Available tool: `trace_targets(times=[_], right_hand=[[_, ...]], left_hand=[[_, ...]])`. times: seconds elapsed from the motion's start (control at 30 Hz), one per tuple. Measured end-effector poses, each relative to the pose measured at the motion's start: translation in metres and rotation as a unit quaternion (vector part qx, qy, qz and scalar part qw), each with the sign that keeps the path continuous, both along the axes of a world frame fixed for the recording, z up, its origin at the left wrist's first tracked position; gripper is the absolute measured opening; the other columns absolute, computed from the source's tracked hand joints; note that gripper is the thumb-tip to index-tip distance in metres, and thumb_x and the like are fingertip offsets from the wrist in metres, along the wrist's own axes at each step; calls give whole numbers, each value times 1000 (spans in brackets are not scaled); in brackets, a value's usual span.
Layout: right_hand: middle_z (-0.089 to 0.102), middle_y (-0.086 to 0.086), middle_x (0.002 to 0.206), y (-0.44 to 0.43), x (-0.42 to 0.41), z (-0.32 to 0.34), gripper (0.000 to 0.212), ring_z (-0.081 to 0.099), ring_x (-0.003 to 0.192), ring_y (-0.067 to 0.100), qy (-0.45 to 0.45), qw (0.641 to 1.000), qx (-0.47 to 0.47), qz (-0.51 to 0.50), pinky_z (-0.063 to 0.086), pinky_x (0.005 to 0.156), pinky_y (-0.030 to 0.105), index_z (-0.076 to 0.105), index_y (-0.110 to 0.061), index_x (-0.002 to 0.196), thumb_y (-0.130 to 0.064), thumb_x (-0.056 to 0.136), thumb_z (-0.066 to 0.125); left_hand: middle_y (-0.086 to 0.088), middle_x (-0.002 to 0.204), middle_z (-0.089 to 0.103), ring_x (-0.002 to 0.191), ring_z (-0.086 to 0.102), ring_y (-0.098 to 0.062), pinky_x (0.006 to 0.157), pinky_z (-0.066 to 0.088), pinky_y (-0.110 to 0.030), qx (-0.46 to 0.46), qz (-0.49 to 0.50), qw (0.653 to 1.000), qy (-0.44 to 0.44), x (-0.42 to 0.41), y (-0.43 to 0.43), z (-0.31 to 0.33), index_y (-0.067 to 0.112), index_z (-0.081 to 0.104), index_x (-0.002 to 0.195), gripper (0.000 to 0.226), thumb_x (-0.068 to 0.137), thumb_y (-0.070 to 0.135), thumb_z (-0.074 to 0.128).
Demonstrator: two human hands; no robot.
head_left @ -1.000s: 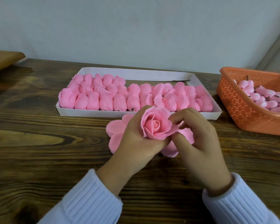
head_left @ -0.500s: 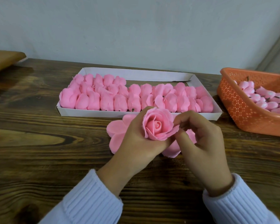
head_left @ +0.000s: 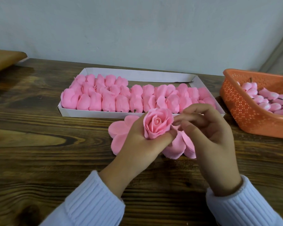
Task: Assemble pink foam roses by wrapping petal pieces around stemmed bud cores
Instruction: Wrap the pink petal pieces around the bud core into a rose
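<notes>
Head view: left hand (head_left: 137, 144), fingers curled round the rose (head_left: 157, 123), holds it above flat petal pieces (head_left: 119, 132) on the counter (head_left: 39, 152). Right hand (head_left: 211, 136) fingers bent at its outer petal; hold unclear. Petal-shaping step; next likely calls for gently wrapping another piece

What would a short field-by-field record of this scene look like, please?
Left hand: grips the rose from below
Right hand: fingers curled at the rose's right edge; contact blurred
Petal pieces: flat on the table, beneath the hands
White tray: rows of wrapped roses
Orange basket: at right, holds stemmed buds
</notes>
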State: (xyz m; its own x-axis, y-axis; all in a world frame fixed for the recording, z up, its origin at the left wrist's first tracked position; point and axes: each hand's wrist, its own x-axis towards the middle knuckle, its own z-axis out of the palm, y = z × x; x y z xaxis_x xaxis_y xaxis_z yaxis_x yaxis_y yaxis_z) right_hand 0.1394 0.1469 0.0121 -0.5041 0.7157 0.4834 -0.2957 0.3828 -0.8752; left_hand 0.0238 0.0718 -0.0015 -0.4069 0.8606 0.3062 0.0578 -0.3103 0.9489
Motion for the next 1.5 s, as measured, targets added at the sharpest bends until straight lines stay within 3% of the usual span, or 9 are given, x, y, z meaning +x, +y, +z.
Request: trace_targets(times=[0.2, 0.3, 0.4, 0.6, 0.87, 1.0, 1.13, 1.27, 1.5], right_hand=[[69, 0, 74, 6, -1, -4, 11, 64, 68, 11, -47, 995, -81, -27, 48, 59, 19, 62, -11, 86, -6, 82, 53], [59, 3, 59, 1, -3, -7, 21, 52, 49, 14, -126, 980, -140, 59, 35, 40, 17, 64, -8, 81, -7, 96, 49], [59, 0, 51, -7, -5, -5, 41, 49, 38, 9, -158, 948, -215, 172, 24, 32, 13, 67, -22, 64, -12, 97, 45], [49, 6, 49, -9, -8, -7, 24, 33, 36, 7, -136, 897, -333, 258, 17, 32, 13, 61, -7, 56, -10, 80, 60], [54, 8, 56, -9, -11, -10, 24, 37, 38, 7, -106, 880, -387, 253, 24, 30, 11, 55, -2, 66, -10, 87, 48], [62, 0, 57, -7, -11, -10, 41, 52, 46, 7, -121, 870, -382, 287, 33, 43, 13, 71, -15, 69, -17, 98, 42], [62, 3, 60, -9, -11, -8, 25, 54, 48, 8, -151, 841, -405, 326, 38, 45, 14, 69, -12, 71, -29, 81, 54], [56, 6, 59, -8, -10, -11, 19, 47, 46, 10, -156, 854, -405, 286, 34, 41, 16, 59, -5, 74, -22, 83, 58], [54, 5, 53, -10, -12, -9, 18, 47, 44, 10, -110, 877, -398, 245, 28, 42, 18, 67, -7, 79, -17, 85, 53]], left_hand=[[18, 58, 61, 53, 57, 6, 52, 43, -7, 29, -3, 999, 18, 0, -2, 0, 19, 60, 84, 26, 76, -2, 74], [9, 60, 62, 50, 58, -4, 49, 46, -14, 52, -33, 998, -24, 0, -3, 4, 14, 62, 86, 22, 71, 7, 76], [6, 53, 59, 39, 54, -10, 42, 46, -21, 61, -71, 994, -54, 1, -6, 5, 10, 60, 85, 18, 73, 18, 71], [3, 53, 56, 41, 52, -8, 48, 48, -26, 46, -35, 998, -10, 2, -6, 3, 21, 66, 79, 12, 70, 26, 73], [3, 53, 56, 37, 49, -13, 41, 43, -20, 71, 12, 995, -67, 2, -5, 2, 18, 66, 83, 16, 70, 25, 72], [9, 61, 61, 51, 56, -6, 45, 46, -20, 70, 1, 996, -50, 1, -5, 4, 19, 66, 84, 15, 71, 25, 71], [14, 57, 60, 40, 52, 2, 41, 42, -12, 74, -23, 997, -28, 3, -8, 6, 16, 63, 84, 12, 78, 8, 70], [7, 49, 56, 30, 44, -4, 36, 39, -15, 68, -17, 997, -40, 4, -8, 5, 18, 62, 86, 15, 76, 9, 71], [9, 65, 62, 51, 57, 1, 50, 47, -15, 75, 17, 997, -22, 4, -7, 6, 19, 60, 98, 34, 71, 4, 75]])
